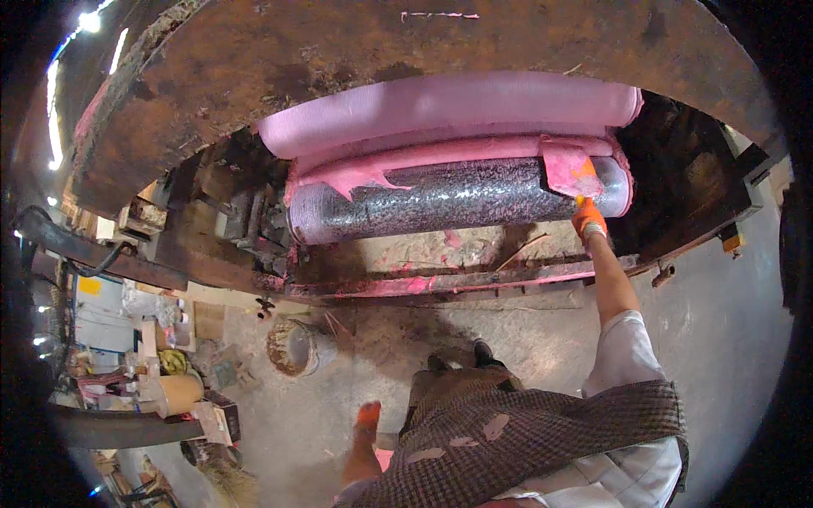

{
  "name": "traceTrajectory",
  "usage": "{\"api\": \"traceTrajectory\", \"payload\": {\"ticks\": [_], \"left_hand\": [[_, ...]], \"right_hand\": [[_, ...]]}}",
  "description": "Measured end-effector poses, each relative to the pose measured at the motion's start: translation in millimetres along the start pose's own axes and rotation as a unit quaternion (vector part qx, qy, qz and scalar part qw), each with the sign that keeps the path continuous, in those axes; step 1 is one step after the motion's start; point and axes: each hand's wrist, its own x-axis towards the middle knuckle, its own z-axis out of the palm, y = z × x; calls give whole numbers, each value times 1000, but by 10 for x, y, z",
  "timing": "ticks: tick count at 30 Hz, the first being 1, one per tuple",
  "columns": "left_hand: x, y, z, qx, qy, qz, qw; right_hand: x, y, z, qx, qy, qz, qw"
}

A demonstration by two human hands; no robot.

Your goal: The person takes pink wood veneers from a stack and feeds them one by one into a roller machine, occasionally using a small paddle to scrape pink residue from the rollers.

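Note:
My right hand point(589, 220), in an orange glove, is closed around the handle of a wide scraper point(566, 169). Pink paste coats the blade, which rests on the right end of a dark, wet-looking steel roller point(457, 196). Behind that roller runs a thick bead of pink paste point(474, 148), with a ragged flap point(360, 176) hanging over at the left. A second roller point(457, 97), covered in pink, lies farther back. My left hand point(367, 415), with orange on it too, hangs low beside my checked apron point(525, 432), away from the machine. Its fingers do not show clearly.
A rusty machine frame point(339, 51) arches over the rollers. Its front rail point(423, 284) is smeared pink. On the concrete floor stands a crusted bucket point(301, 347). Boxes, a tan tub point(179, 394) and a straw broom point(229, 483) clutter the left side.

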Motion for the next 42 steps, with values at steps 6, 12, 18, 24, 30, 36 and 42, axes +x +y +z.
{"api": "traceTrajectory", "payload": {"ticks": [6, 12, 18, 24, 30, 36, 42], "left_hand": [[-667, -652, -434, -357, -137, -228, 896], [203, -497, -576, -276, -17, -163, 947], [821, -49, -1172, -186, 13, -104, 977], [1336, 325, -2070, -92, 38, -181, 978], [1285, 1086, -2494, -81, 104, -106, 986], [1367, 1453, -2302, -107, 53, -58, 991], [1196, 1012, -2159, -127, 12, -45, 991]], "right_hand": [[277, -488, 267, 124, -161, 47, 978], [-259, -1741, 1103, -211, -147, -315, 914], [-1638, -3534, 1699, -351, -254, -377, 819], [-2698, -3987, 1795, -59, -105, -129, 984], [-3135, -3534, 1682, -13, -232, -169, 958], [-2756, -3769, 1023, 1, -71, -255, 964], [-2546, -4532, 1454, 172, 90, -59, 979]]}}
